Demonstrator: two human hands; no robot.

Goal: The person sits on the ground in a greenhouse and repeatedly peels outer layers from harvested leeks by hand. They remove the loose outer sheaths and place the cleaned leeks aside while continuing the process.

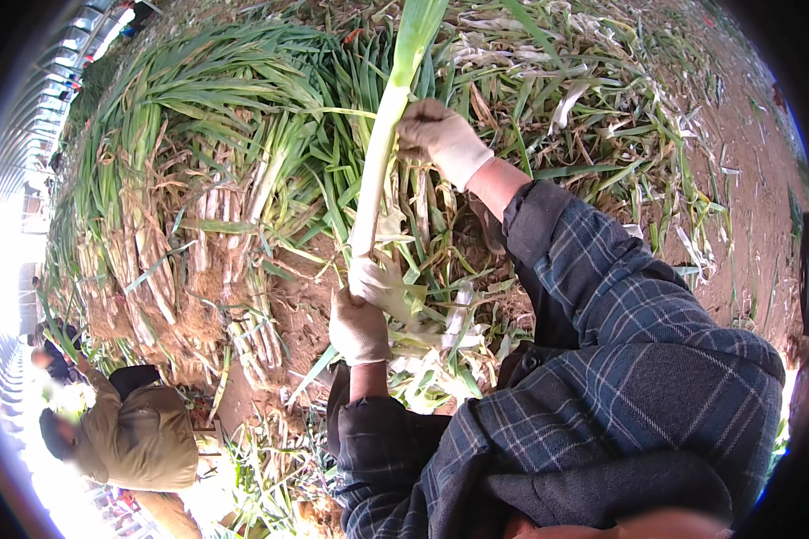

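Note:
A large green onion stalk, pale below and green at the top, stands out in front of me, its lower end in my gloved left hand. Loose whitish outer leaves hang beside that hand. My right hand, in a pale glove with darker, soiled fingers, is at the right side of the stalk farther up, its fingers bent; whether they pinch a strip of leaf cannot be seen.
Heaps of untrimmed green onions with roots lie to the left. Stripped leaves cover the soil ahead and to the right. More peelings lie below my hands. A co-worker in a tan jacket is at lower left.

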